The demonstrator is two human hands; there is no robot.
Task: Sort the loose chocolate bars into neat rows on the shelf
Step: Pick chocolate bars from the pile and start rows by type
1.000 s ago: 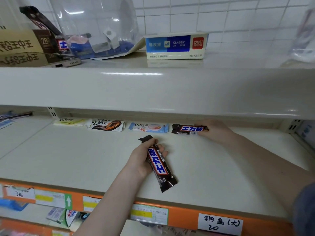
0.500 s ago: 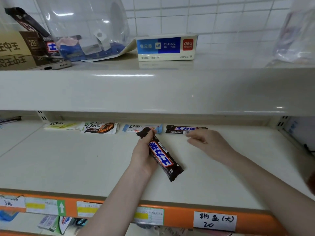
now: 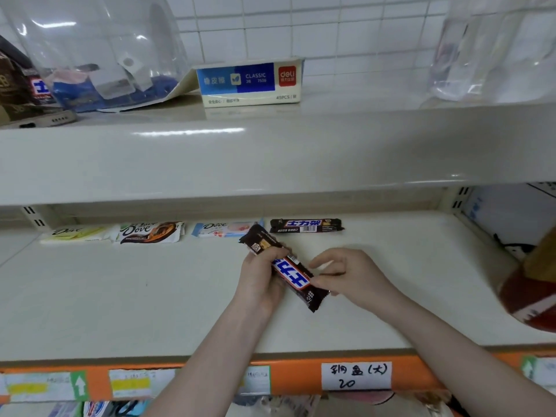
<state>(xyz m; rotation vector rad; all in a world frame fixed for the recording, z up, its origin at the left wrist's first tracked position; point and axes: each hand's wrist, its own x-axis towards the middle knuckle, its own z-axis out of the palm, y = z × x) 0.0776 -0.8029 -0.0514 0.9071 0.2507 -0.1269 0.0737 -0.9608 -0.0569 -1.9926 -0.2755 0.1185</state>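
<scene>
Brown-wrapped chocolate bar (image 3: 288, 267): your left hand (image 3: 261, 281) grips it; right hand (image 3: 352, 278) fingers pinch its 5 o'clock end, above shelf (image 3: 120, 296).

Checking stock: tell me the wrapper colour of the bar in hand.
Dark brown with a blue-and-white logo edged in red, on the chocolate bar; head view.

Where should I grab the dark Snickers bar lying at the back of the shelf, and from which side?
Pinch the Snickers bar across its narrow width near the middle, reaching in from the front with the right hand. It lies flat and lengthwise along the back of the shelf, its front long edge is exposed, and the upper shelf probably limits coming from above.
</scene>
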